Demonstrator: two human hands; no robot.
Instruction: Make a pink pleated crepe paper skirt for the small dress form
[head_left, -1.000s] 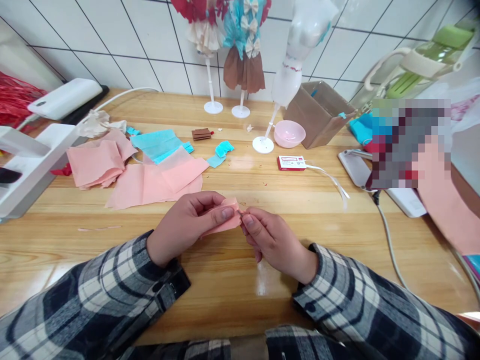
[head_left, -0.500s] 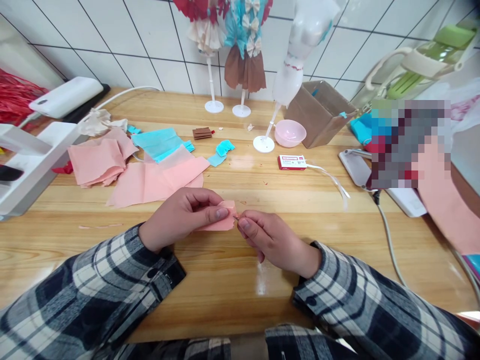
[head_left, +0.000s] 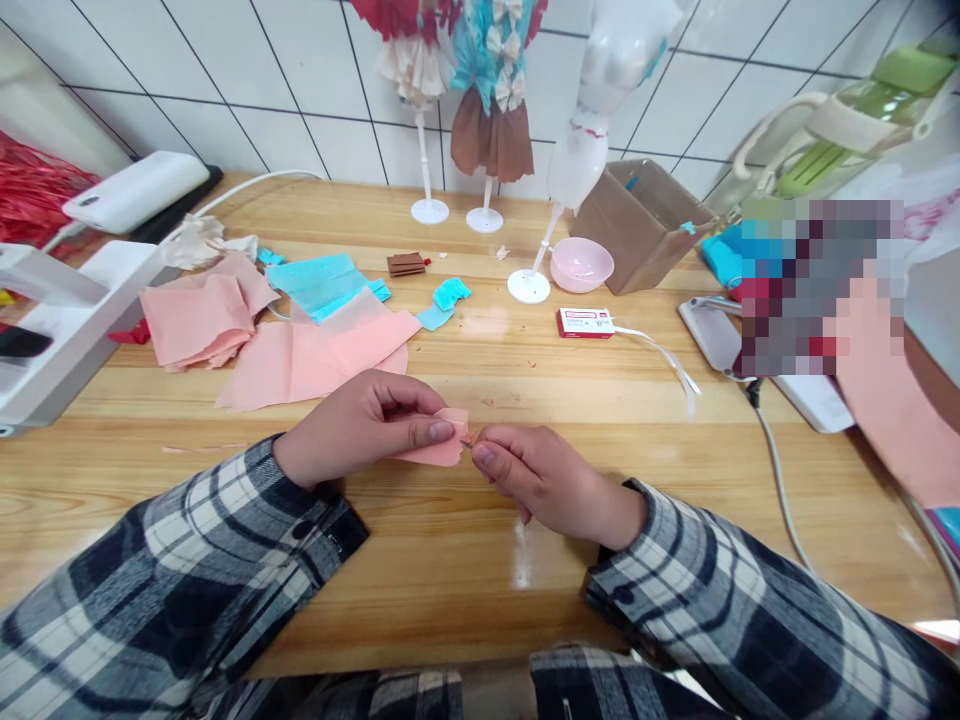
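Note:
My left hand [head_left: 375,428] pinches a small folded piece of pink paper [head_left: 439,452] between thumb and fingers, above the middle of the table. Close to the paper's right edge, the closed fingers of my right hand [head_left: 536,475] hold something thin and small that I cannot make out. Its tip lies against the ragged edge, where small pink shreds show. Behind my left hand lie a large pink sheet [head_left: 292,365], a stack of pink paper [head_left: 195,320] and blue paper [head_left: 319,280].
Dress forms on white stands [head_left: 529,286] line the back, beside a pink bowl [head_left: 582,265] and a brown box [head_left: 637,225]. A red-and-white box [head_left: 585,323] lies in front. A white holder [head_left: 82,330] is at left; a cable [head_left: 776,480] runs at right.
The pink paper and my left hand have shifted slightly left. The ragged edge looks cut further back, with more small shreds at the right hand's fingertips.

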